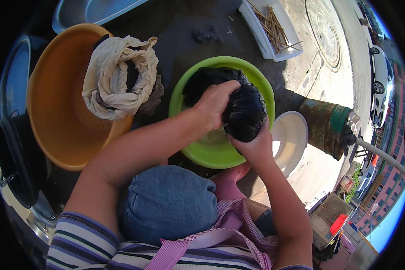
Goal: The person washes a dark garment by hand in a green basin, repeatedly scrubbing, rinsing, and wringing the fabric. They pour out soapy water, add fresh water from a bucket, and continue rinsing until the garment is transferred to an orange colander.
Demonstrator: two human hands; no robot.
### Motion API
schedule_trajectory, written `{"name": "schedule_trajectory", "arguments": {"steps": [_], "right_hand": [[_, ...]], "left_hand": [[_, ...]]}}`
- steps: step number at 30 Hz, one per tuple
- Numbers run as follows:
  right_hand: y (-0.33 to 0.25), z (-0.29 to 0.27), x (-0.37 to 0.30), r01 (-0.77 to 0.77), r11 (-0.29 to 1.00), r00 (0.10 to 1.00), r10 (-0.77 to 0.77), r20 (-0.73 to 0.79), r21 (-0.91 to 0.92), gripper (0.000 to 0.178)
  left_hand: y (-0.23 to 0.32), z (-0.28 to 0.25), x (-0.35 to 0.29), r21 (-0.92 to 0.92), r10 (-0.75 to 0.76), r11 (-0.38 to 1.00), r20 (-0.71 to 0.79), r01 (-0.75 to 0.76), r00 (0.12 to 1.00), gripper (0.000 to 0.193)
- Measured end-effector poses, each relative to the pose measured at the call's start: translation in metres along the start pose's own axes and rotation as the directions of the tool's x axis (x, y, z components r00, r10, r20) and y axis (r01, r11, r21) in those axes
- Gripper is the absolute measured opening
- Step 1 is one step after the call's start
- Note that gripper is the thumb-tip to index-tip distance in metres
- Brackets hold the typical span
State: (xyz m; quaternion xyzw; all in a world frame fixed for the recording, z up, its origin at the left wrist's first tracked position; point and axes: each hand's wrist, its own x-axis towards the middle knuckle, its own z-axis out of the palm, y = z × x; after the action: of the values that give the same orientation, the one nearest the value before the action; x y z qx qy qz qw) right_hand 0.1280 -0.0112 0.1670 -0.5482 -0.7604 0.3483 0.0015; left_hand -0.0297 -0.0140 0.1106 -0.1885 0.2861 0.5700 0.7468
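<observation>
Over a lime-green basin (266, 85) I hold a wet, shiny black bundle (245, 112); whether it is cloth or hair I cannot tell. My left hand (215, 104) grips its upper left side, fingers curled over the top. From below and the right, my right hand (255, 141) is closed around its lower end, some fingers hidden behind it. More black material (204, 83) lies in the basin's far left part, with a little cloudy water under my hands.
At left, a crumpled cream cloth (99, 85) hangs over the rim of an orange tub (54, 108). A white basin (297, 135) and a rusty drum (317, 126) stand right. Beyond lies a white tray (261, 42) of thin brown sticks. My denim-covered knee (168, 202) is near.
</observation>
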Motion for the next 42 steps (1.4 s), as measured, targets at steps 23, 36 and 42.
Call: {"name": "schedule_trajectory", "arguments": {"steps": [23, 36, 42], "right_hand": [[0.103, 0.045, 0.028, -0.489, -0.147, 0.845, -0.324, 0.425, 0.86, 0.077], [0.059, 0.028, 0.052, -0.259, 0.25, 0.959, 0.181, 0.218, 0.933, 0.037], [0.031, 0.005, 0.043, -0.262, 0.764, 0.935, 0.352, -0.041, 0.59, 0.043]], "left_hand": [[-0.022, -0.025, -0.005, 0.249, -0.329, 0.936, 0.379, 0.247, 0.865, 0.042], [-0.045, -0.054, 0.001, 0.886, -0.312, 0.463, 0.182, -0.018, 0.932, 0.064], [-0.031, -0.041, -0.007, 0.706, 0.003, 0.681, 0.263, -0.195, 0.965, 0.119]]}}
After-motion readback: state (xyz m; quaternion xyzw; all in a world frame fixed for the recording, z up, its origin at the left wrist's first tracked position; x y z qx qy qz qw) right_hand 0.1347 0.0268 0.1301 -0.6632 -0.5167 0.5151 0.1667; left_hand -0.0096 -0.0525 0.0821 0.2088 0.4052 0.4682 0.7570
